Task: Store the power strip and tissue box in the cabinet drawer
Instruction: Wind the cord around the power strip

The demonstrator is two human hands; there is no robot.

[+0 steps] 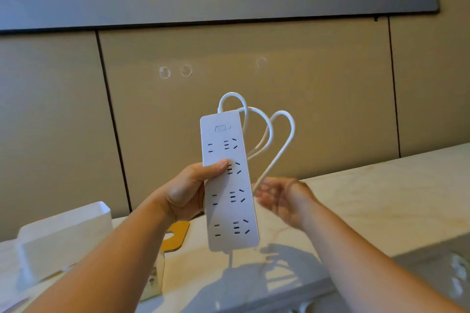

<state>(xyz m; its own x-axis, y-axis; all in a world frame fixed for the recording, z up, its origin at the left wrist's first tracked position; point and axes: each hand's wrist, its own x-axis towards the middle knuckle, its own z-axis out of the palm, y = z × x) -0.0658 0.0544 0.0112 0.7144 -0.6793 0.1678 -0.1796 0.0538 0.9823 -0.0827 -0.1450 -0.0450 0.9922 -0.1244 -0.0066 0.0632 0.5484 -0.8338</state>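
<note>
While the left hand (185, 193) is gripping the power strip (229, 178), the strip is standing nearly upright in the air above the countertop (381, 198), socket face turned toward the person and switch end uppermost. Thumb is lying across the front face at about mid-length; the other fingers are wrapping round the back, out of sight. The white cord (282, 134) is leaving the top end and looping in several turns behind and to the right of the strip, one strand running down to the fingertips of the right hand (282, 201). That hand is hovering palm-up just beside the strip's right edge, fingers loosely apart; motion blur is smearing it, so I cannot tell whether it is pinching the cord or only touching it. A white box (66, 239) is sitting at the left end of the countertop, close to its back edge by the wall panel (305, 79). An orange tag (176, 236) is lying flat on the countertop between box and strip, partly hidden by the left forearm. Shadows of strip and arms are falling on the countertop near its front edge.
</note>
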